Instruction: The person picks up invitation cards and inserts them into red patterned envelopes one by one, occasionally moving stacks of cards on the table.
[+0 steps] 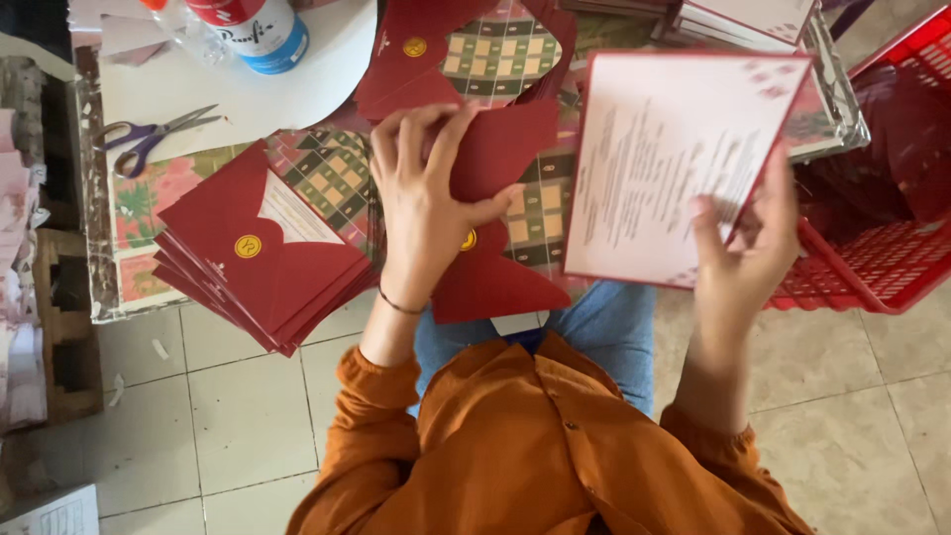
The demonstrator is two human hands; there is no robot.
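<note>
My left hand (pixel 424 198) grips a dark red envelope (pixel 495 267) with a gold round seal, its flap folded up under my fingers, held over my lap. Off to the right, my right hand (pixel 745 260) holds up a white printed card (pixel 662 163) with a red border by its lower right corner. The card is beside the envelope, not inside it. A stack of filled dark red envelopes (pixel 260 260) with gold seals lies to the left of my left hand on a low patterned table (pixel 139 203).
More open red envelopes (pixel 416 54) lie ahead. Purple-handled scissors (pixel 149 134) and a bottle (pixel 260 32) sit on a white surface at the upper left. A stack of cards (pixel 753 20) and a red plastic basket (pixel 882 258) stand at right. Tiled floor (pixel 248 416) below.
</note>
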